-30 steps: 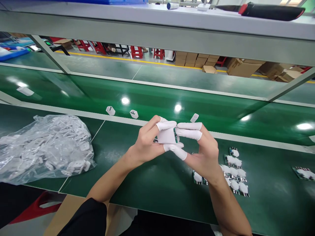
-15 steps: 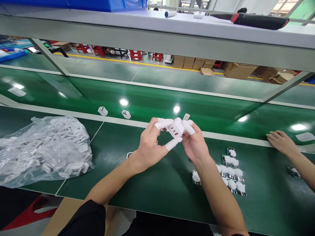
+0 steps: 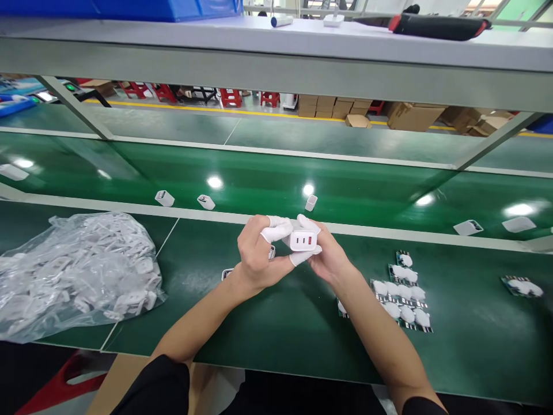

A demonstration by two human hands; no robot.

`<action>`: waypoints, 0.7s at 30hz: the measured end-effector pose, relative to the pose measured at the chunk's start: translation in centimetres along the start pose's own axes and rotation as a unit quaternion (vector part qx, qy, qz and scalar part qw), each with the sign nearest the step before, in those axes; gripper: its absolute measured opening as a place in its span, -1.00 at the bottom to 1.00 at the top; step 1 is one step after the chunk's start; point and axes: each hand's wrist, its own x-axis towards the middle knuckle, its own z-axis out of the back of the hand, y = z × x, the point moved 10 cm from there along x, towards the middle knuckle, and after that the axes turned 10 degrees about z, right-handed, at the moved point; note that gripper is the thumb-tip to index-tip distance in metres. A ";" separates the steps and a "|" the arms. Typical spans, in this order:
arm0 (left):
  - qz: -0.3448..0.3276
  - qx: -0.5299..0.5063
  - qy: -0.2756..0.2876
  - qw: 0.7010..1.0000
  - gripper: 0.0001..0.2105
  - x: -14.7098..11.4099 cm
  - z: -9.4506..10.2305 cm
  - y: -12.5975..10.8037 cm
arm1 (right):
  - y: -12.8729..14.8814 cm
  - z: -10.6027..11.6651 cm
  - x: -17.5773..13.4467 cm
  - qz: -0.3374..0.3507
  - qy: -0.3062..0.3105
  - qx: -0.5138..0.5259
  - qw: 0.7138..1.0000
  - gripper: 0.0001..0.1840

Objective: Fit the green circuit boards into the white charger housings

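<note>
A white charger [image 3: 303, 241] is held between both hands above the green work surface, its port face turned toward me with two small dark slots and one red port. My left hand [image 3: 263, 251] pinches it from the left with white-covered fingertips. From the right and behind, my right hand [image 3: 326, 251] grips the same charger, its fingers also in white covers. Partly hidden behind my left hand and wrist are white housings [image 3: 226, 274] on the surface. Circuit boards with white blobs [image 3: 400, 294] lie in rows beside my right forearm.
A clear bag of white plastic parts [image 3: 82, 271] lies at the left. White housings [image 3: 165, 198] sit on the green strip beyond the pale rail [image 3: 367, 230]. Another board [image 3: 522, 286] lies far right. Overhead runs a shelf [image 3: 276, 52] with a blue bin [image 3: 121, 8] and a black-and-red tool [image 3: 438, 26].
The charger has turned so its port face points squarely at me, and my right hand has shifted round it. The other person's hand at the right has gone; a white housing lies near there.
</note>
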 end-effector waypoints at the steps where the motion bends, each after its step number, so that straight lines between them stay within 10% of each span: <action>1: 0.000 -0.001 -0.004 1.000 -0.49 -0.2 0.0 -0.1 | -0.2 0.0 -0.1 -0.006 -0.003 0.003 1.000 -0.40; 21: -0.032 0.027 -0.015 0.999 -0.56 -2.2 -1.1 -1.3 | 4.9 -3.5 -2.0 0.121 0.213 -0.164 0.956 -0.44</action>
